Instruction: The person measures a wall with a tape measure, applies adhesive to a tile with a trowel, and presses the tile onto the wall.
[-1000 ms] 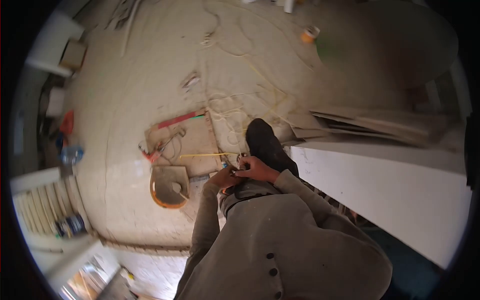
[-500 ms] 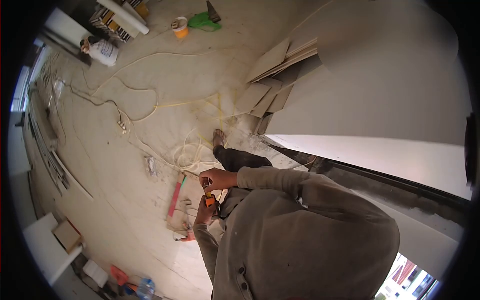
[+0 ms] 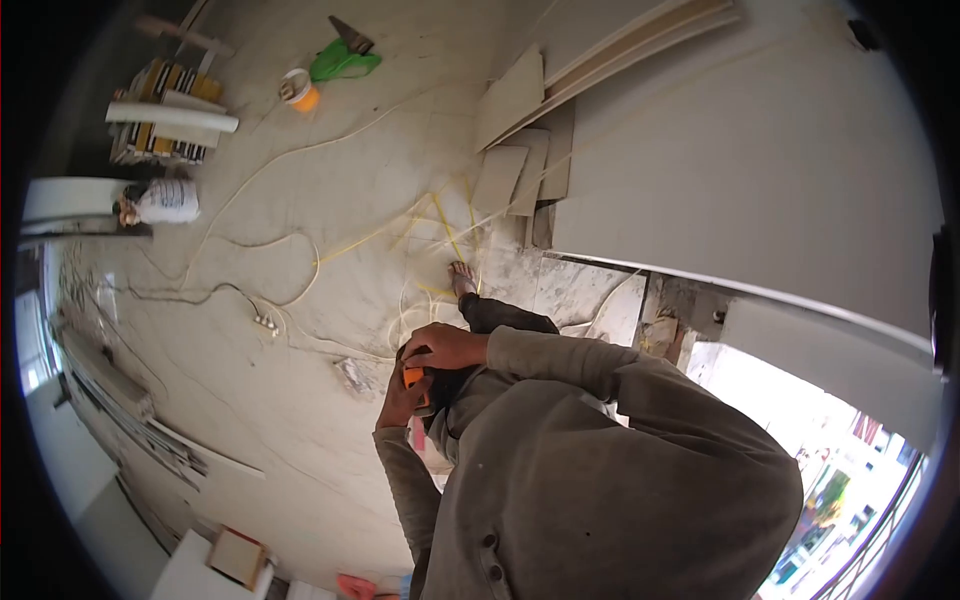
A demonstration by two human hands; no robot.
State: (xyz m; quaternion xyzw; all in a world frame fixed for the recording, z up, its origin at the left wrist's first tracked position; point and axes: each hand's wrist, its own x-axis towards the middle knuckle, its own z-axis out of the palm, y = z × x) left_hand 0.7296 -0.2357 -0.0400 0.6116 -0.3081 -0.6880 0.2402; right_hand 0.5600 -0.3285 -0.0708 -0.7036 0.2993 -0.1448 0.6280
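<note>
My left hand (image 3: 398,402) is wrapped round an orange tape measure (image 3: 413,377) in front of my waist. From above, my right hand (image 3: 445,346) bends over the same tool, its fingers closed against it. Both hands touch the tape measure and hide part of it. Dark cloth or a pouch (image 3: 447,390) shows beside the hands, against the grey-brown shirt. Beyond them, my bare foot (image 3: 462,278) rests on the floor.
Loose cables (image 3: 300,240) cross the dusty floor. Cut boards (image 3: 510,95) lean by a large white panel (image 3: 740,200). Further off are a bucket (image 3: 299,90), a saw on a green bag (image 3: 345,60), and a white sack (image 3: 168,201). Long strips (image 3: 205,447) lie left.
The view has turned, so the surroundings have shifted. My right hand has closed over the tape measure, and both hands are nearer together. The red bar on the floor is now mostly hidden.
</note>
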